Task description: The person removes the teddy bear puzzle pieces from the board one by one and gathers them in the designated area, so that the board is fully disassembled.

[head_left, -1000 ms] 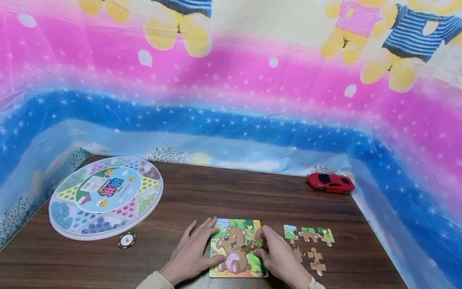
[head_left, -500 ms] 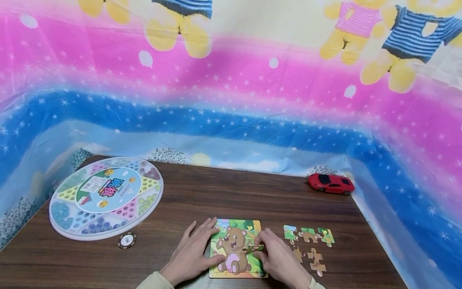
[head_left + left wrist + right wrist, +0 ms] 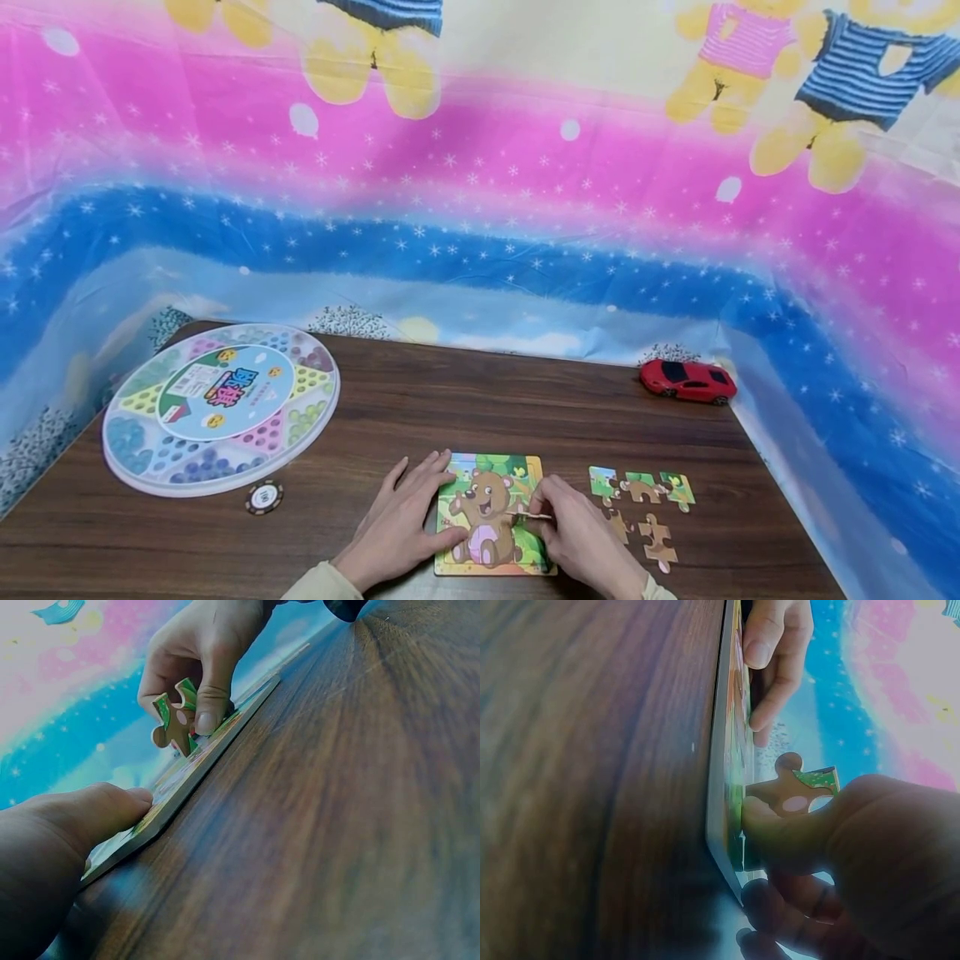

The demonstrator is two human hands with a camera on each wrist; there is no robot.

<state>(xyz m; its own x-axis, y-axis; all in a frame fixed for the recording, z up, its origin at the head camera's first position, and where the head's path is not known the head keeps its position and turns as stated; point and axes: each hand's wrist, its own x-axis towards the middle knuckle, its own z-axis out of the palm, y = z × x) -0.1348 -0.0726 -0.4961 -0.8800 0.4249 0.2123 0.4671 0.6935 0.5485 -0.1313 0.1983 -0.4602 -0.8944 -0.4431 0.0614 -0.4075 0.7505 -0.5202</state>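
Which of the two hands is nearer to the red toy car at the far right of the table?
The right. The right hand is on the right side of the puzzle board, below the red toy car. The left hand rests at the board's left edge, farther away.

Two bare hands and the ends of two forearms are all that shows of the person. The left hand [image 3: 397, 525] wears no ring, watch or glove, and a pale cream sleeve [image 3: 318, 583] with a soft, plain cuff ends at its wrist. The right hand [image 3: 581, 533] is equally bare, with a sliver of the same light sleeve [image 3: 651, 590] at its wrist. The fingernails [image 3: 754, 652] are short, rounded and unpainted in the wrist views.
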